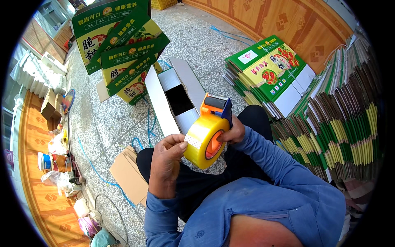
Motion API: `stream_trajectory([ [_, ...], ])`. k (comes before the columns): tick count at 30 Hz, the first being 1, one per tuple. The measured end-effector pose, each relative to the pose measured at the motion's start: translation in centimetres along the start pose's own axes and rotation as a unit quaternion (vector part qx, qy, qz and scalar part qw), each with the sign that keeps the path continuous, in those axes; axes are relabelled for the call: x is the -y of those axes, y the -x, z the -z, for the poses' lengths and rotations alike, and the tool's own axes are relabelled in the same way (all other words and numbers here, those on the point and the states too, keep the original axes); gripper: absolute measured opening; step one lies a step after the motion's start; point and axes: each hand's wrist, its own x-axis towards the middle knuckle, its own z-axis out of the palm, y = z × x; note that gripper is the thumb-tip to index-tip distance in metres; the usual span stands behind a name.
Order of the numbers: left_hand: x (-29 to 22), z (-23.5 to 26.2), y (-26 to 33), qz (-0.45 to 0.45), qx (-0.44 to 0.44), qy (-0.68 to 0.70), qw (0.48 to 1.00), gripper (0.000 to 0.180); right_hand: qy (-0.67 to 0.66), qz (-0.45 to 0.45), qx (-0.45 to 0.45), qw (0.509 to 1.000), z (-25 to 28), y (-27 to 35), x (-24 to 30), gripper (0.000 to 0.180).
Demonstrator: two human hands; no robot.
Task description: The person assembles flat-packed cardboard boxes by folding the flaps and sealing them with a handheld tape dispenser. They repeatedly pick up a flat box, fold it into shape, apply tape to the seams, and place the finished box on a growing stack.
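A tape dispenser [214, 106] with an orange frame, a dark roller and a blue blade guard carries a large roll of yellowish packing tape [201, 127]. My right hand [235, 131] grips it from the right, its fingers by the orange hub. My left hand [166, 158] is closed in a pinch at the left edge of the roll, thumb and forefinger on the tape beside a dotted patch. Just beyond the roll, between my knees, an upright carton [159, 105] has its top flaps raised. Its inside looks dark.
Two green-and-yellow printed cartons [111, 33] stand at far left, flaps up. Flattened cartons [267, 74] are stacked at right, beside a long row of folded ones [329, 123]. Brown cardboard sheets [129, 173] and blue strapping [98, 175] lie on the speckled floor.
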Motion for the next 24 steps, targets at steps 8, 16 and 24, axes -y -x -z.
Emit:
stream_trajectory([
  [8,-0.10,0.76,-0.18,-0.004,-0.024,-0.039,0.999,0.020,0.005,-0.013,0.007,1.000,-0.08,-0.28,0.38,0.072],
  [16,0.04,0.85,-0.24,0.003,-0.016,-0.029,0.999,0.020,0.008,-0.015,0.007,1.000,0.16,-0.28,0.28,0.072],
  [24,-0.50,0.18,0.14,0.009,-0.003,0.062,0.998,0.019,0.012,-0.001,-0.004,1.000,0.36,-0.11,0.24,0.074],
])
